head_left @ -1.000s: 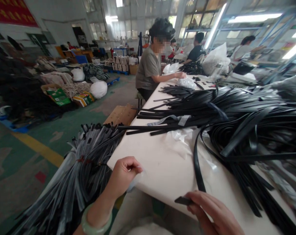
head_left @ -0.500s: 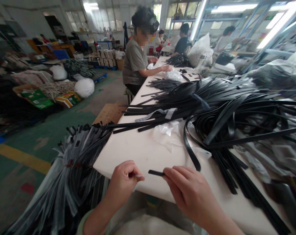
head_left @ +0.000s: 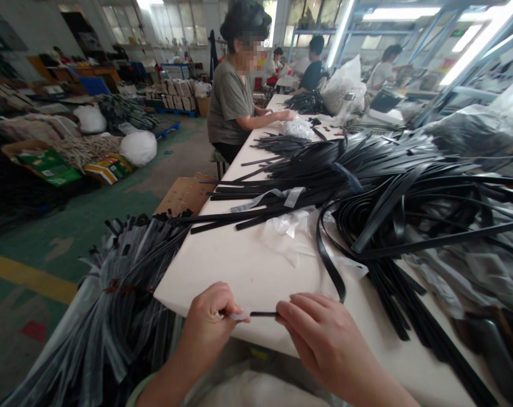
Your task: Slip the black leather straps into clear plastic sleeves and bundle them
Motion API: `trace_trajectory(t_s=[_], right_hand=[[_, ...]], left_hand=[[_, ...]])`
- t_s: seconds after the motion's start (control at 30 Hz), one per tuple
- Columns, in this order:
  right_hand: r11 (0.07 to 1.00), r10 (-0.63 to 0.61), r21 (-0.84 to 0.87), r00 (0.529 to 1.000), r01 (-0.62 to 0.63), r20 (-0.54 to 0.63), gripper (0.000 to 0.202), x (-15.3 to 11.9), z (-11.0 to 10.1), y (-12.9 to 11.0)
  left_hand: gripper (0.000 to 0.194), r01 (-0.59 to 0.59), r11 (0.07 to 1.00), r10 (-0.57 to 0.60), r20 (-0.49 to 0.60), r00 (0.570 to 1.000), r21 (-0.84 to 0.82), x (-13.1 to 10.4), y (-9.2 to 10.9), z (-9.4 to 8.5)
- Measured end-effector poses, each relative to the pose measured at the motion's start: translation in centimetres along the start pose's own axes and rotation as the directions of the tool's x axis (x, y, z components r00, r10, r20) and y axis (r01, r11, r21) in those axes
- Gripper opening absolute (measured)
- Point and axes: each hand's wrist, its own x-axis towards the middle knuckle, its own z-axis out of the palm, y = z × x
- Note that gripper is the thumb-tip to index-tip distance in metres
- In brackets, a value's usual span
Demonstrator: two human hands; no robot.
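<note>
Low over the near edge of the white table [head_left: 222,265], my left hand [head_left: 212,319] pinches a small piece of clear plastic sleeve [head_left: 239,316], much of it hidden by the fingers. My right hand [head_left: 320,325] is closed around a narrow black strap [head_left: 262,314], whose short end sticks out to the left. That end is at the plastic's opening; whether it is inside, I cannot tell. The rest of this strap is hidden behind my right hand and forearm.
Loose black straps [head_left: 392,198] lie in a big coil and bundles across the table. Crumpled clear plastic [head_left: 288,226] is beside them. At left hangs a tied bundle of plastic-sleeved straps [head_left: 116,305]. A co-worker [head_left: 233,96] sits farther along, hands at a white bag [head_left: 296,129].
My hands have come closer together. The strap's end has moved left and down to the plastic and now shows its thin edge. The camera view has shifted slightly.
</note>
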Motion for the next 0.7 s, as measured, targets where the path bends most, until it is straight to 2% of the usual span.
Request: trace_trajectory(t_s=[0.2, 0.47, 0.7], right_hand=[[1.0, -0.01, 0.014, 1.0, 0.01, 0.017, 0.016, 0.2, 0.3, -0.6], [1.0, -0.019, 0.02, 1.0, 0.02, -0.021, 0.017, -0.1, 0.5, -1.2], [1.0, 0.019, 0.015, 0.999, -0.019, 0.027, 0.014, -0.5, 1.3, -1.3]], left_hand=[[0.021, -0.019, 0.998, 0.018, 0.011, 1.0, 0.06, -0.1, 0.5, -0.2], [0.019, 0.026, 0.995, -0.029, 0.028, 0.999, 0.095, -0.2, 0.8, -0.3], [0.019, 0.05, 0.994, -0.055, 0.051, 0.997, 0.092, -0.4, 0.7, -0.2]])
